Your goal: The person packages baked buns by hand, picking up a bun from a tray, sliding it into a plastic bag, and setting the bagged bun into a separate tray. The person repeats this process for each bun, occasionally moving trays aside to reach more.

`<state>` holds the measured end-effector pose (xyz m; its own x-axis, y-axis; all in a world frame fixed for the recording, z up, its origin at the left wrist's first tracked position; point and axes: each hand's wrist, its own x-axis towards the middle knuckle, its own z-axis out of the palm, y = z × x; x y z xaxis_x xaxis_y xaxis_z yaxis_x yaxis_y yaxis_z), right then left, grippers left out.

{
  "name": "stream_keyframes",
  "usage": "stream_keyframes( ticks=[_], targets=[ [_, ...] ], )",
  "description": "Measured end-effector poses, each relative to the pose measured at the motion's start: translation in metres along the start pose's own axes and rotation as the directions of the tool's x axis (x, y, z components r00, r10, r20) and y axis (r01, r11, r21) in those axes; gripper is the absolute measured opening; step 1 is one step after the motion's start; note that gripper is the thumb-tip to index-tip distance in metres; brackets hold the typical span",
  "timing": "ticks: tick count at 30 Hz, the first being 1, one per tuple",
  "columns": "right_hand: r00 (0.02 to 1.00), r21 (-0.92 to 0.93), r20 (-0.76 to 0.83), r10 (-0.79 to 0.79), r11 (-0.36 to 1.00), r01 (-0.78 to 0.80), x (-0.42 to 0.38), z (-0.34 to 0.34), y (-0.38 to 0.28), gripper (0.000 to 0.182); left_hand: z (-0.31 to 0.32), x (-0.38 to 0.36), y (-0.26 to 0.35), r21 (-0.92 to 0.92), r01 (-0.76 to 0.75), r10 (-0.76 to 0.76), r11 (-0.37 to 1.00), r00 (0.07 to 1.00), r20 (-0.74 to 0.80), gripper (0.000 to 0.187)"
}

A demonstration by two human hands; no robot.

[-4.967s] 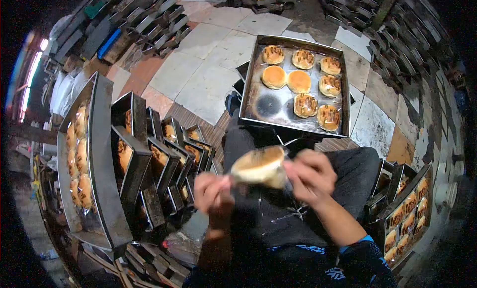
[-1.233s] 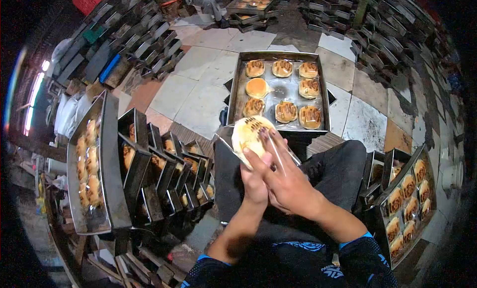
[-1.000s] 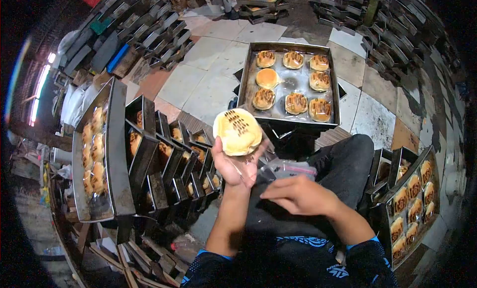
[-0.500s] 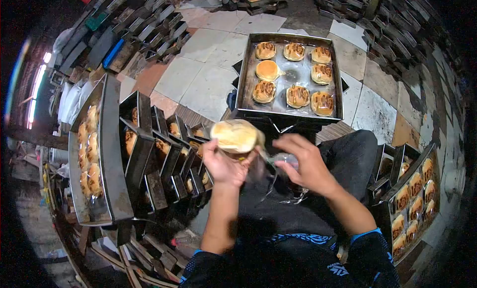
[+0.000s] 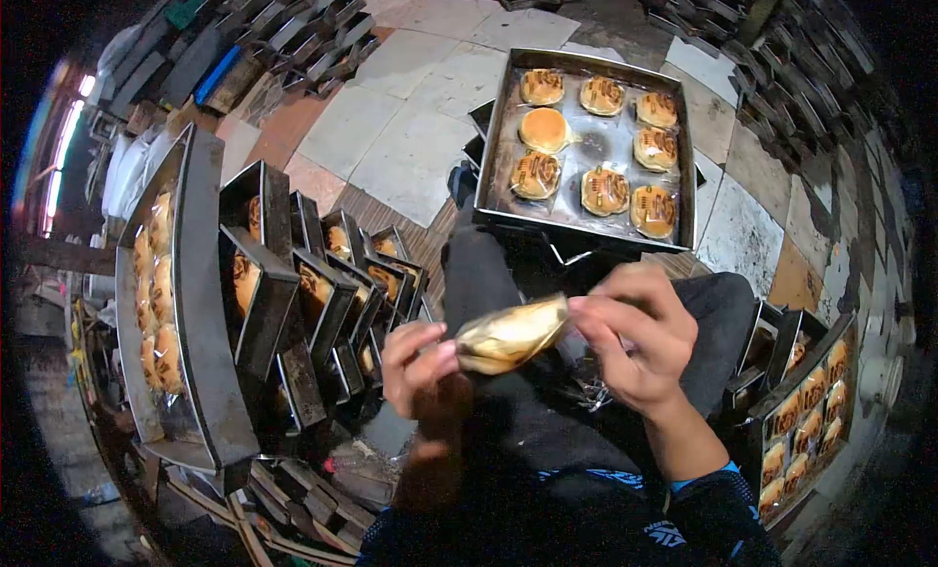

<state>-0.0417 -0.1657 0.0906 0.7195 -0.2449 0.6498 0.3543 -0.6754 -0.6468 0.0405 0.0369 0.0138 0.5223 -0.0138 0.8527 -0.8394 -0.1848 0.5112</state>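
A round bun, tilted and blurred by motion, is held up over my lap. A shiny film, apparently a clear plastic bag, seems to cover it. The fingers of my left hand are closed on its left end. My right hand pinches the right end, where the bag would gather; the exact grip is blurred. Beyond my hands stands a square metal tray holding several bagged buns with dark print. One bun in it shows a plain golden top.
At left, a tilted tray of buns stands beside stacked metal trays with more buns. Another bun tray leans at right. Piles of trays line the back of the tiled floor.
The bun has moved down and right and tilted between both hands. My right hand has risen from beside the bag to the bun's right end. The view has shifted slightly.
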Motion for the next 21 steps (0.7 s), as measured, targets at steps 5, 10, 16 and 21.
stream_keyframes(
  ticks=[5,10,16,21],
  targets=[
    [0.957,0.259,0.129,0.260,0.923,-0.286,-0.051,0.075,0.082,0.005,-0.012,-0.035,-0.048,0.264,0.128,-0.177,0.956,0.969,0.172,0.009],
    [0.977,0.197,0.084,0.197,0.958,-0.210,-0.053,0.084,0.073,0.012,-0.025,-0.050,-0.051,0.206,0.218,-0.262,0.954,0.941,0.215,0.007],
    [0.975,0.169,-0.114,0.191,0.971,-0.171,-0.003,0.138,0.096,0.011,0.025,-0.029,-0.076,0.198,0.438,-0.447,0.877,0.894,0.001,0.007],
    [0.796,0.109,-0.071,0.601,0.798,-0.593,-0.083,0.115,0.071,0.028,-0.040,-0.059,-0.036,0.126,0.825,-0.831,0.551,0.530,0.166,0.015]
  ],
)
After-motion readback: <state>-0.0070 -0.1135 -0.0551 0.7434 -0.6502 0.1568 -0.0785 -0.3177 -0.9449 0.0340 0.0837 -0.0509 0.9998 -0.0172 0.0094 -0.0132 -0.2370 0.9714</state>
